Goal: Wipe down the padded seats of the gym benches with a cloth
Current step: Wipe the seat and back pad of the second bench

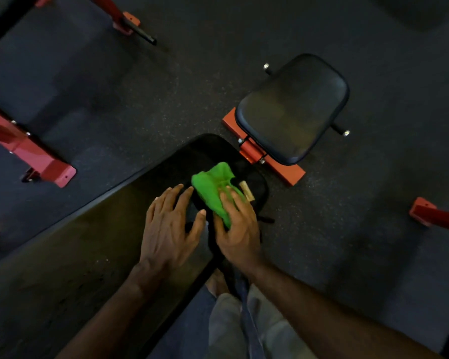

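Note:
A long black padded bench (88,255) runs from the lower left to the middle of the view. On its far end lies a bright green cloth (213,187). My right hand (237,229) rests on the near part of the cloth, fingers spread over it and thumb tucked under its edge. My left hand (169,226) lies flat on the pad just left of the cloth, fingers straight and spread. A second, smaller black seat pad (293,107) stands beyond, on an orange frame (283,169).
A small tan object (246,190) lies on the pad by the cloth. Red machine legs (36,156) stand at the left, another red foot (430,213) at the right, and a red post with a black peg (132,24) at the top. Dark rubber floor surrounds the benches.

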A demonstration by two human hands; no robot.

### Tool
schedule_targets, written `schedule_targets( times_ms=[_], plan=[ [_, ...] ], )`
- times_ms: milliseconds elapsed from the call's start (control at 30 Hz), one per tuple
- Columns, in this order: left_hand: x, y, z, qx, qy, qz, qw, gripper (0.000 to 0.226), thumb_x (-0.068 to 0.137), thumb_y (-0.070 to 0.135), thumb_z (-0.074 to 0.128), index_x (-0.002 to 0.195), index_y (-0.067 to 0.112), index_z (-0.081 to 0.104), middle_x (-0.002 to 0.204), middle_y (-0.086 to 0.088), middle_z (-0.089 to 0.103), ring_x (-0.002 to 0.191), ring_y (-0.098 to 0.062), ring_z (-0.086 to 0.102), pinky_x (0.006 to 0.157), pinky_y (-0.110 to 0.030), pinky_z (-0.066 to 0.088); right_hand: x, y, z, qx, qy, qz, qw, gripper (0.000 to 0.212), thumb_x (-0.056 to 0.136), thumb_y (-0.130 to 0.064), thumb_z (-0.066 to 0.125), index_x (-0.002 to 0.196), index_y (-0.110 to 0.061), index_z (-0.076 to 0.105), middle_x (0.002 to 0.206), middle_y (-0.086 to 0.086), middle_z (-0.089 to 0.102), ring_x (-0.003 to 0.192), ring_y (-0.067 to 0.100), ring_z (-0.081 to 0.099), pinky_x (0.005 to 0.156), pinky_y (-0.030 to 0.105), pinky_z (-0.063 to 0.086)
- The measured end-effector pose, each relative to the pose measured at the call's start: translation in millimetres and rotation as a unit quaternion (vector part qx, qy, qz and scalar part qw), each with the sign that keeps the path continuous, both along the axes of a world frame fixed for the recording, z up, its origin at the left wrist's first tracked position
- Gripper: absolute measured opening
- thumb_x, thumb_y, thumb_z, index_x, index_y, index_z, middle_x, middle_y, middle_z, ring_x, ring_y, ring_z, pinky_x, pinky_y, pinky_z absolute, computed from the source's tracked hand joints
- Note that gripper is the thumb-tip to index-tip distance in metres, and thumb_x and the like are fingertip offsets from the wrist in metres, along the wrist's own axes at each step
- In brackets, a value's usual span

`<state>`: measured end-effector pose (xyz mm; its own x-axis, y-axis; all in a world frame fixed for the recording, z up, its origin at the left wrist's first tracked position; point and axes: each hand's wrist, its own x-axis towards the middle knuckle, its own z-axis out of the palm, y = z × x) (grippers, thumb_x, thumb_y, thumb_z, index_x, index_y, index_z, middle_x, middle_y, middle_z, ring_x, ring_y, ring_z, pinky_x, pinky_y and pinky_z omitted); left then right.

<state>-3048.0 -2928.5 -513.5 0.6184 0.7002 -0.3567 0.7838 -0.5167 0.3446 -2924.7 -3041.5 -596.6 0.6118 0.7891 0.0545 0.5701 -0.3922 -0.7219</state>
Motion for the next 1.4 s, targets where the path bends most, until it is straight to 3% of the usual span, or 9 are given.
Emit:
schedule_targets(
  times_ms=[200,367,533,667,833,1000,1167,1300,1400],
  plan=[
    [18,-8,-8,-0.002,0.004,0.000,1.000,0.074,0.096,0.065,0.027,0.154,0.021,0.041,0.160,-0.005,0.038,0.149,-0.023,0.033,0.124,-0.043,0.024,36,15,-19,-0.089,0.063,-0.188,0.976,0.056,0.094,-0.035,0.055,0.141,-0.006,0.059,0.142,0.016,0.059,0.137,0.032,0.051,0.117,0.047,0.041],
    [28,-10,-17,-0.007,0.005,-0.004,1.000,0.074,0.095,0.064,0.027,0.155,0.022,0.040,0.161,-0.005,0.037,0.149,-0.023,0.033,0.123,-0.044,0.027,60,-1,-31,-0.026,-0.011,0.030,0.999,0.053,0.093,-0.026,0.060,0.142,-0.006,0.059,0.146,0.013,0.058,0.140,0.028,0.050,0.120,0.038,0.036],
    [34,-16,-20,-0.001,-0.004,0.005,1.000,0.070,0.097,0.061,0.032,0.154,0.021,0.042,0.160,-0.004,0.039,0.147,-0.022,0.036,0.122,-0.045,0.031,78,16,-44,-0.116,0.145,-0.273,0.944,0.045,0.095,-0.022,0.062,0.135,-0.003,0.062,0.130,0.022,0.063,0.123,0.039,0.058,0.102,0.037,0.044],
    [38,-21,-26,-0.003,-0.009,0.009,1.000,0.069,0.098,0.061,0.032,0.154,0.022,0.041,0.159,-0.003,0.040,0.147,-0.021,0.035,0.123,-0.045,0.028,77,-16,-45,-0.043,0.035,-0.033,0.998,0.051,0.095,-0.024,0.061,0.143,-0.005,0.058,0.146,0.014,0.056,0.139,0.026,0.049,0.118,0.030,0.036],
    [42,-27,-32,0.010,-0.007,0.017,1.000,0.067,0.098,0.060,0.034,0.153,0.022,0.043,0.158,-0.003,0.042,0.148,-0.023,0.035,0.125,-0.044,0.024,81,17,-41,-0.148,0.170,-0.213,0.951,0.050,0.096,-0.025,0.059,0.142,-0.007,0.056,0.140,0.018,0.057,0.132,0.033,0.053,0.109,0.034,0.039],
    [49,-26,-24,0.008,-0.032,0.037,0.999,0.065,0.099,0.057,0.034,0.149,0.020,0.047,0.155,-0.004,0.044,0.146,-0.022,0.038,0.122,-0.047,0.028,47,-23,-28,-0.019,0.041,0.057,0.997,0.055,0.098,-0.024,0.059,0.150,-0.010,0.051,0.155,0.010,0.049,0.148,0.022,0.041,0.121,0.037,0.033],
    [39,-16,-7,0.018,-0.051,0.070,0.996,0.063,0.101,0.056,0.034,0.152,0.021,0.043,0.154,-0.002,0.044,0.144,-0.018,0.038,0.121,-0.047,0.031,9,-22,-9,-0.063,0.108,-0.166,0.978,0.056,0.100,-0.032,0.058,0.149,-0.006,0.048,0.155,0.017,0.047,0.146,0.031,0.043,0.119,0.043,0.038],
    [27,-12,2,0.016,-0.064,0.099,0.993,0.063,0.101,0.055,0.035,0.152,0.020,0.043,0.153,-0.004,0.046,0.143,-0.019,0.040,0.119,-0.048,0.033,-24,-56,31,-0.026,0.057,0.183,0.981,0.060,0.097,-0.039,0.062,0.153,-0.022,0.047,0.159,0.003,0.043,0.151,0.020,0.034,0.120,0.043,0.036],
    [16,-12,14,0.027,-0.082,0.121,0.989,0.062,0.101,0.054,0.037,0.151,0.019,0.045,0.151,-0.005,0.048,0.141,-0.020,0.043,0.117,-0.048,0.037,0,-36,21,-0.045,0.041,0.145,0.988,0.058,0.092,-0.042,0.067,0.144,-0.018,0.056,0.150,0.000,0.053,0.151,0.023,0.036,0.119,0.044,0.037]
  ],
)
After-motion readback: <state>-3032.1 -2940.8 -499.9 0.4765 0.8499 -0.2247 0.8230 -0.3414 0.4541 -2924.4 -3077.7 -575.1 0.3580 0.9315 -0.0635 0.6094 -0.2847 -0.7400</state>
